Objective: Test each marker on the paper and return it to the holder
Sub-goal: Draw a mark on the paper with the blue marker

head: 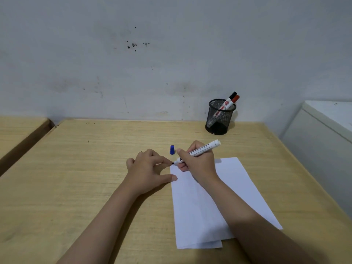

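My right hand [198, 162] grips an uncapped white marker [207, 147], its dark tip touching the top left corner of the white paper [228, 187]. Its blue cap [172, 149] stands upright on the desk just beyond the paper. My left hand [150, 168] lies flat with fingers spread, thumb and forefinger resting at the paper's left edge. A black mesh holder [219, 119] stands at the back right of the desk with two capped markers in it, one black-capped [232, 95] and one red-capped [236, 98].
The wooden desk [95, 168] runs up to a stained wall. A second desk surface [17, 132] lies to the left across a gap. A white cabinet [323, 134] stands close along the desk's right side.
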